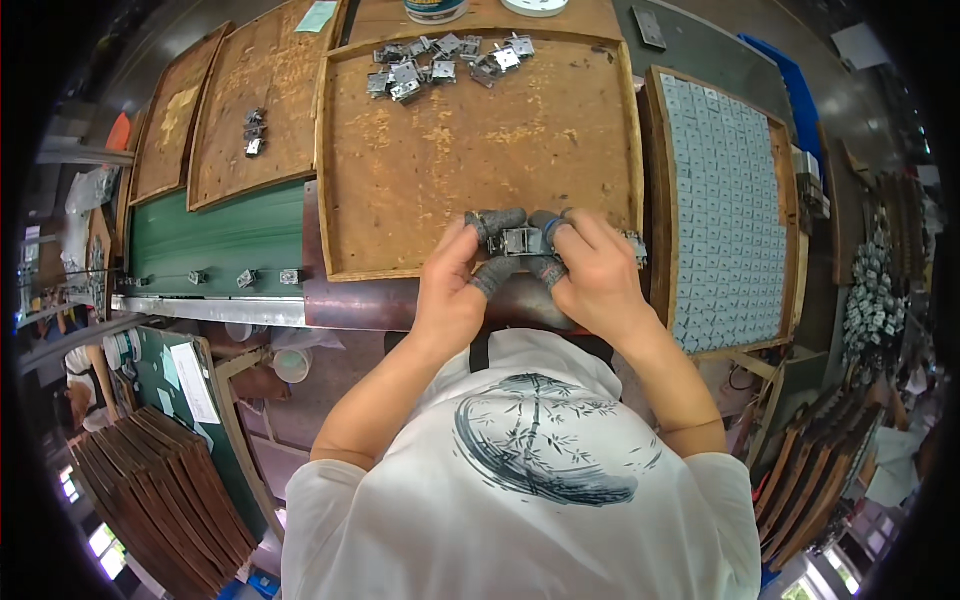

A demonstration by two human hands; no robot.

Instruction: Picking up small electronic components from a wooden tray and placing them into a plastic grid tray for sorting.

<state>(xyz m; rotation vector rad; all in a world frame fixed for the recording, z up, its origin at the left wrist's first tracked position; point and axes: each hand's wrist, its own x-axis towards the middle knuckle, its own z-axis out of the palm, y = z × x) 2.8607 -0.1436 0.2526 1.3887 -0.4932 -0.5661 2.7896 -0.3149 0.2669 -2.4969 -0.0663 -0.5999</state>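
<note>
Clamping metal bracket assembly between left hand and right hand, presumably for steadiness, by near rim of wooden tray; loose brackets heaped far side, likely for working room.

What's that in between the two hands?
A small silvery metal part, held by both the left hand and the right hand. The head view shows it.

Room midway across tray (metal parts beyond)
</note>
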